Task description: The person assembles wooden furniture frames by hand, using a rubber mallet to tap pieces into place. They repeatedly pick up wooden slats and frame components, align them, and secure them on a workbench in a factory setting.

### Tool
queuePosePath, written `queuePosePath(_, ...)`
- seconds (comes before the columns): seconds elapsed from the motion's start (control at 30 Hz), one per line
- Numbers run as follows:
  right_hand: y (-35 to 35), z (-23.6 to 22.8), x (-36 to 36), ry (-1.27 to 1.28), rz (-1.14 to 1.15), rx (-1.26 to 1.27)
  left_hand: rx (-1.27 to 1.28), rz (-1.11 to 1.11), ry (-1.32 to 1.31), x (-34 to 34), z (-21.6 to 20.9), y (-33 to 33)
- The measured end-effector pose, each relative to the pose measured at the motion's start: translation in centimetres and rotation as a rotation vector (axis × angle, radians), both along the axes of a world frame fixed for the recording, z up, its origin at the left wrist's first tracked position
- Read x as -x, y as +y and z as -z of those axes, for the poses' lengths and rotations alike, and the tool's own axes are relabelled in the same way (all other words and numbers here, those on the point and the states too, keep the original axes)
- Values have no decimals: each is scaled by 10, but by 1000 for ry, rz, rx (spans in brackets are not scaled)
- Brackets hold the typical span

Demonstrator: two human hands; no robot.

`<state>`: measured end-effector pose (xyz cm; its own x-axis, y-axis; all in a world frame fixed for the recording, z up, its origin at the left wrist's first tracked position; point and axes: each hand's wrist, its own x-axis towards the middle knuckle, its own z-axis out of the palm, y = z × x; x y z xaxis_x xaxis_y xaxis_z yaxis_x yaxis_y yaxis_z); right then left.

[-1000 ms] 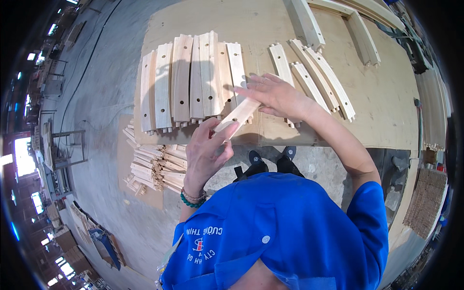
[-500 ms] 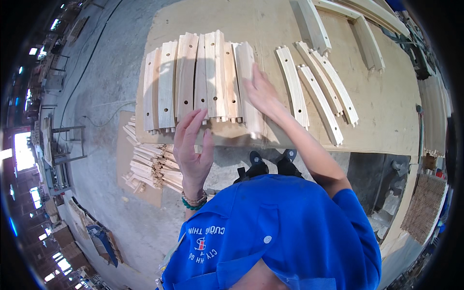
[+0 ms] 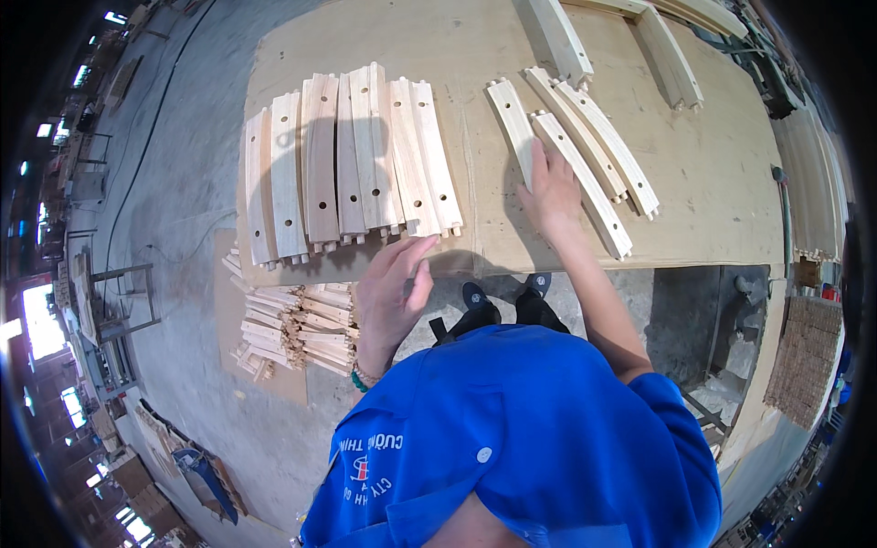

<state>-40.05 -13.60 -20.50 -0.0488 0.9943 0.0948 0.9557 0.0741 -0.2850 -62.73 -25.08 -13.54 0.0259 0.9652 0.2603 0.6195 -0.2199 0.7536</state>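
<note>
A row of pale, slightly curved wooden slats (image 3: 320, 173), with round holes and pegged ends, lies side by side on the table. My left hand (image 3: 391, 294) is at the row's near edge, its fingers apart and fingertips at the end of a slat; whether they press on it I cannot tell. To the right, my right hand (image 3: 554, 199) has its thumb and fingers on either side of a loose curved slat (image 3: 512, 119), covering its near end. Beside that hand lie another loose slat (image 3: 585, 187) and two more slats (image 3: 610, 137) close together.
A brown sheet covers the table (image 3: 676, 192). Wooden frame parts (image 3: 671, 59) rest at its far right. On the floor to the left, a pile of small wooden pieces (image 3: 297, 324) sits on cardboard. A shelf space (image 3: 708, 329) opens under the table's right side.
My right hand has left the slat at the row's right end and moved right onto a loose slat. That row-end slat now lies against the others. My left hand has shifted right along the row.
</note>
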Motion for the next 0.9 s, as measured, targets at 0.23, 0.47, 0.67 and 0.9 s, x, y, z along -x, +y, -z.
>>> queuePosePath(0.23, -17, 2, -30, 1569, 21, 586, 300, 187, -340, -29, 42, 19)
queuePosePath(0.47, -42, -14, -8, 2075, -75, 651, 836, 196, -983, -64, 52, 26)
queuePosePath(0.67, -33, -14, -34, 1265, -158, 163, 533, -3, -832, -39, 37, 25)
queuePosePath(0.9, -33, -75, -39, 42, -546, -188, 170, 62, -527, 6, 28, 19)
